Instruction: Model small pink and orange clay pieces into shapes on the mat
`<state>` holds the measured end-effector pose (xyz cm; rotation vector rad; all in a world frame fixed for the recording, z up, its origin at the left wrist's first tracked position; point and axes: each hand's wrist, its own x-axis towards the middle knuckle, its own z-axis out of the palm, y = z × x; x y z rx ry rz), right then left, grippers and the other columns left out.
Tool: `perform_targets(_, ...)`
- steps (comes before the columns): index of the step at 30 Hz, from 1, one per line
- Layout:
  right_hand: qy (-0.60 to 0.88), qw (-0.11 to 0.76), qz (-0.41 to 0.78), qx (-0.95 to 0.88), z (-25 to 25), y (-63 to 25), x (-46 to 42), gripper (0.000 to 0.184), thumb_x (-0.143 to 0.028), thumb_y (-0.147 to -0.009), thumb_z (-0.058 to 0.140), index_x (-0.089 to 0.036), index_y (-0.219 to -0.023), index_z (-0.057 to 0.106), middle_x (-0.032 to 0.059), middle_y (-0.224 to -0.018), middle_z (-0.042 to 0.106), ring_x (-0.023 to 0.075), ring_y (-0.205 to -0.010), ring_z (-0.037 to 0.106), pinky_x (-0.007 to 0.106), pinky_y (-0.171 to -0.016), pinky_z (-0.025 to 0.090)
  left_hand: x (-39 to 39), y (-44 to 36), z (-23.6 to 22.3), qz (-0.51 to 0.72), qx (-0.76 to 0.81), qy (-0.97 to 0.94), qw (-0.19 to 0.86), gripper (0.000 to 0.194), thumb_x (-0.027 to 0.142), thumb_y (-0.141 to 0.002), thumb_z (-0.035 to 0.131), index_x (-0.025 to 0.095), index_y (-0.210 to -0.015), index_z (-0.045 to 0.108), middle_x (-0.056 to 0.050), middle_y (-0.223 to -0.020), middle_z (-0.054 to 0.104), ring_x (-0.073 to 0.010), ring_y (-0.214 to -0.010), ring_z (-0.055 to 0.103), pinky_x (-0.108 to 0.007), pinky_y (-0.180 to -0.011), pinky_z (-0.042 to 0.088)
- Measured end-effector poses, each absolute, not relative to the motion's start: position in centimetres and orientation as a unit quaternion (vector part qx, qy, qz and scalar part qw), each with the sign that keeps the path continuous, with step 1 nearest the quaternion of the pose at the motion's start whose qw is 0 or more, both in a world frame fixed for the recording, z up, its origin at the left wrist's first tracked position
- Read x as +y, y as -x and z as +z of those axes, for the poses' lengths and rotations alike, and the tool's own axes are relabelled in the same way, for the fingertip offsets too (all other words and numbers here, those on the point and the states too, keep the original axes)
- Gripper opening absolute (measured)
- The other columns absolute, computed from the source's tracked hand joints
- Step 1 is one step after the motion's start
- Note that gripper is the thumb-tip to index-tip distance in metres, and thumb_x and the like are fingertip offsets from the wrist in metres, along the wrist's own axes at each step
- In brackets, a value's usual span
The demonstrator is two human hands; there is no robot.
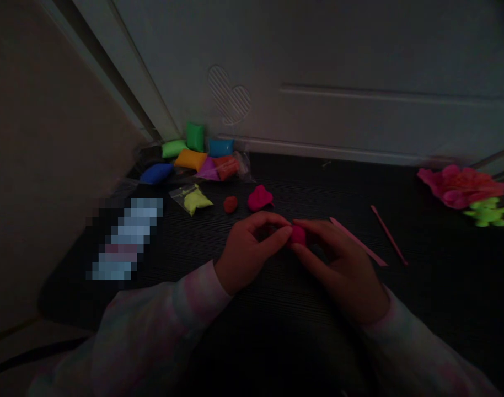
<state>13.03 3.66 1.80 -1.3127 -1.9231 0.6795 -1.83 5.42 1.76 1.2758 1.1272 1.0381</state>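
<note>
Between my two hands, above the middle of the dark table, is a small lump of pink modelling clay [298, 236]. The thumb and fingers of my left hand [254, 248] pinch its left side. From the other side, my right hand [343, 270] grips it with thumb and fingertips. Just beyond my left hand lies a larger flattened piece of pink clay [259, 198], with a small red-orange clay ball [230, 204] beside it. A pink flat modelling tool [359, 242] lies beyond my right hand, partly hidden by it, and a thin pink stick tool [389, 236] is farther right.
An opened bag of yellow clay [196, 199] lies left of the ball. Several coloured clay packets [191, 159] are heaped at the back left. A blurred-out bright rectangle [130, 237] is at left. A pink flower-like piece [462, 186] and a yellow-green figure [487, 212] sit at far right.
</note>
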Motion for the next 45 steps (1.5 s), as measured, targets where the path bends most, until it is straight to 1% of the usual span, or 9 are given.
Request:
perform_targets(8,0.507,0.349,0.273,-0.739,1.7,-13.1,3.7,0.027,-0.026,-0.073,0.054,-0.020,-0.100,0.052,0.0042,-0.092,0.058,0.0155,-0.082,0.055,0.031,-0.071,0.047,5.4,1.8,1.4,0.433,0.468,-0.538,0.552,0.015,0.025,-0.064,0.061,0.017,-0.075,0.058,0.000,-0.078,0.060,-0.0112,-0.070,0.054,-0.023,-0.065,0.043)
perform_targets(11,0.507,0.348,0.282,-0.737,1.7,-13.1,3.7,0.027,-0.027,-0.073,0.054,-0.021,-0.100,0.052,0.0040,-0.093,0.058,0.0156,-0.083,0.055,0.032,-0.072,0.047,5.5,1.8,1.3,0.445,0.453,-0.516,0.575,0.010,0.024,-0.066,0.059,0.016,-0.073,0.058,0.002,-0.072,0.059,-0.0100,-0.066,0.053,-0.022,-0.063,0.042)
perform_targets(15,0.508,0.349,0.296,-0.730,1.6,-13.0,3.6,0.029,-0.028,-0.073,0.054,-0.021,-0.101,0.051,0.0042,-0.094,0.058,0.0155,-0.083,0.055,0.031,-0.072,0.047,5.8,1.8,1.3,0.461,0.425,-0.483,0.611,0.006,0.020,-0.067,0.056,0.016,-0.071,0.058,0.002,-0.070,0.057,-0.0096,-0.067,0.052,-0.023,-0.066,0.042)
perform_targets(23,0.511,0.345,0.293,-0.731,1.5,-13.1,3.7,0.030,-0.029,-0.073,0.054,-0.020,-0.102,0.051,0.0049,-0.094,0.059,0.0156,-0.082,0.056,0.031,-0.072,0.047,5.9,1.7,1.4,0.442,0.422,-0.468,0.638,0.007,0.016,-0.064,0.060,0.015,-0.070,0.056,0.003,-0.069,0.056,-0.0081,-0.065,0.052,-0.022,-0.065,0.040)
perform_targets(28,0.506,0.357,0.298,-0.727,1.3,-13.1,3.7,0.031,-0.029,-0.073,0.055,-0.020,-0.102,0.051,0.0042,-0.094,0.059,0.0156,-0.082,0.056,0.031,-0.072,0.047,6.1,1.7,1.0,0.458,0.396,-0.449,0.657,0.005,0.018,-0.066,0.058,0.015,-0.071,0.058,0.003,-0.068,0.055,-0.0075,-0.065,0.050,-0.022,-0.066,0.039)
perform_targets(34,0.499,0.353,0.286,-0.738,1.5,-13.1,3.7,0.029,-0.028,-0.073,0.054,-0.021,-0.100,0.052,0.0042,-0.093,0.058,0.0161,-0.082,0.055,0.032,-0.072,0.046,6.3,1.7,0.3,0.445,0.373,-0.419,0.698,0.009,0.019,-0.065,0.060,0.015,-0.071,0.055,0.003,-0.069,0.053,-0.0079,-0.065,0.049,-0.023,-0.065,0.037)
perform_targets(45,0.502,0.363,0.319,-0.718,1.3,-13.1,3.8,0.029,-0.029,-0.073,0.055,-0.021,-0.100,0.052,0.0043,-0.093,0.058,0.0159,-0.082,0.056,0.032,-0.072,0.047,6.2,1.7,0.4,0.450,0.371,-0.422,0.695,0.009,0.020,-0.065,0.060,0.015,-0.072,0.056,0.003,-0.068,0.053,-0.0079,-0.064,0.049,-0.024,-0.065,0.037)
